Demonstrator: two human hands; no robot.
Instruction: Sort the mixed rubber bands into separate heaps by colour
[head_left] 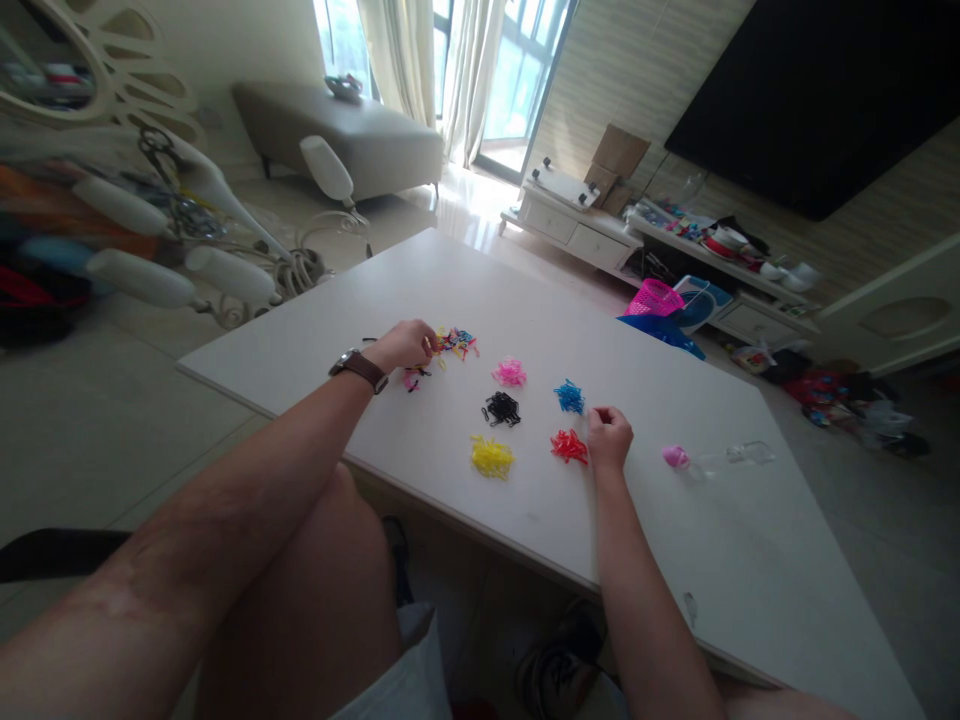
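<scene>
My left hand [409,345], with a brown-strapped watch [360,368] on its wrist, is at the near left edge of a mixed pile [457,343] of small coloured plastic pieces. Its fingers are curled together, and whatever they hold is hidden. A few loose pink and dark pieces [412,378] lie just under it. Closed and resting on the table, my right hand [609,437] sits beside the red pile [569,446] and the blue pile [570,396]; its grip contents cannot be made out. Between the hands are pink [509,373], black [502,409] and yellow [492,457] piles.
The white table [420,280] has angled edges. On its right lie a pink object [676,457] and a clear container [750,454]. A white lamp-like fixture [225,272] stands beyond the left edge. A pink basket [655,298] is behind the far right edge.
</scene>
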